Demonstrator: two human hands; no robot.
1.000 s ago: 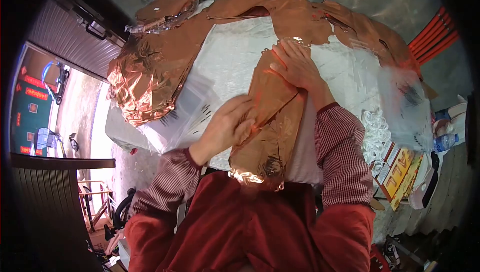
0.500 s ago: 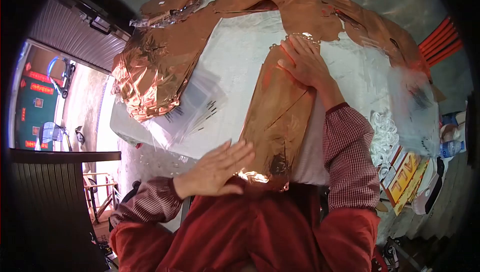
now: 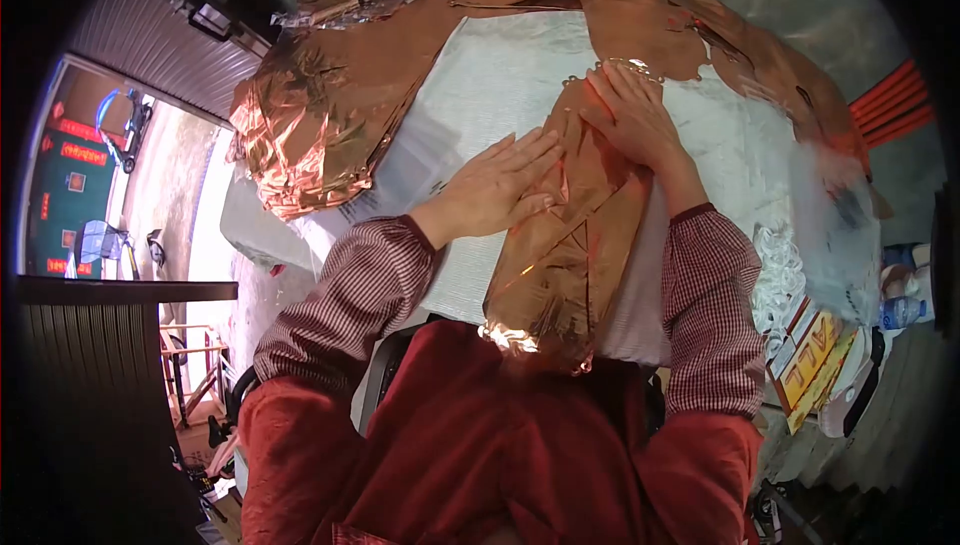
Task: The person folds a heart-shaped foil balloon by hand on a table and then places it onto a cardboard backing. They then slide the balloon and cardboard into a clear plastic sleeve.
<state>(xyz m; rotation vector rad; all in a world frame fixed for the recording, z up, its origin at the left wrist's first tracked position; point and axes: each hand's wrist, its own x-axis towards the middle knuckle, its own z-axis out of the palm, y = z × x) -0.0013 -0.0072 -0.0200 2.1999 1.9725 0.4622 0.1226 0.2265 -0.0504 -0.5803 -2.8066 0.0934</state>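
Observation:
A long folded copper-coloured foil piece [image 3: 575, 265] lies on the white-covered table [image 3: 520, 60], its shiny lower end at the table edge by my lap. My right hand [image 3: 635, 123] rests flat on its top end, near the scalloped edge, fingers stretched out. My left hand [image 3: 500, 185] is at the left edge of the piece, fingers extended and the fingertips over the foil. Neither hand grips anything that I can see.
A pile of copper foil pieces [image 3: 330, 105] lies at the left, with clear plastic sleeves [image 3: 415, 155] beside it. More foil pieces [image 3: 660, 35] line the far edge. White string [image 3: 778, 280], a yellow box [image 3: 812, 360] and a bottle [image 3: 903, 312] are at the right.
My left hand moved down to the foil's lower end, then back up to its upper left edge. My right hand has stayed on the top end. The view has shifted slightly.

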